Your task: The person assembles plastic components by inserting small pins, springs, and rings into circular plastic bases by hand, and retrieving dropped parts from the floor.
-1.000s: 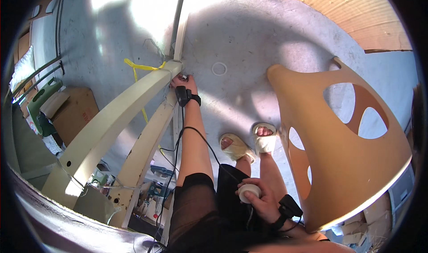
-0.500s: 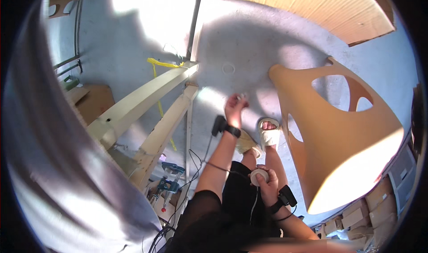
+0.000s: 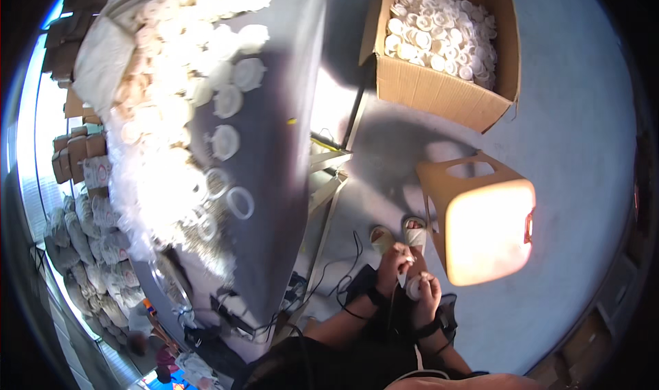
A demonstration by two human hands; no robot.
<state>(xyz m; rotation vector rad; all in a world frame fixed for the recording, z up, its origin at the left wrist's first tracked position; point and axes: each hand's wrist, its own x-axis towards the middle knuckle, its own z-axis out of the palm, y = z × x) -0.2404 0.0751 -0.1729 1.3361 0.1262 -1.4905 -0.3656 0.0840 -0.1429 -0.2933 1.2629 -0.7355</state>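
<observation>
Over my lap, my left hand (image 3: 394, 265) is closed, fingertips pinched on a small white piece (image 3: 410, 259) whose kind I cannot make out. Just to its right and slightly nearer, my right hand (image 3: 430, 296) grips a round white plastic cap-like part (image 3: 413, 288) between thumb and fingers. The two hands are close together but apart. Many similar white round parts (image 3: 226, 101) lie piled on the table at the left, where a thin white ring (image 3: 240, 202) sits near the edge of the heap.
A grey-topped table (image 3: 274, 184) spans the left side. Beyond my feet stands an open cardboard box (image 3: 439, 91) full of white round parts. A tan stool (image 3: 491, 232) is at my right. Black cables (image 3: 350, 270) hang beside the table leg; sacks (image 3: 89, 253) are stacked far left.
The view has swung, bringing the tabletop and the box's contents in. My left hand has drawn back from farther out to beside my right hand, which still holds the round part.
</observation>
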